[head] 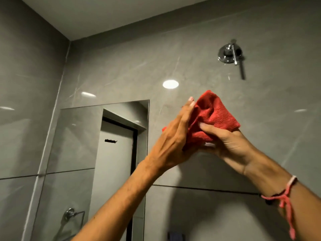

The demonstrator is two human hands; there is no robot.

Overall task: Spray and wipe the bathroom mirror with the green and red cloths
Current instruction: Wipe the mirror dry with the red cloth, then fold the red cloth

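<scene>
Both hands, the left hand (171, 136) and right hand (224, 141), bunch the red cloth (213, 117) at 3 o'clock of the mirror (78, 136); loosely folded, it could slip or streak the glass.

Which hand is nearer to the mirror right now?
Left. The left hand is just right of the mirror edge; the right hand is farther right.

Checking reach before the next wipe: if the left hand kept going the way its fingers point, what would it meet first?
Probably the grey wall tile above the red cloth. The left hand points up and right, away from the mirror; depth is unclear.
</scene>
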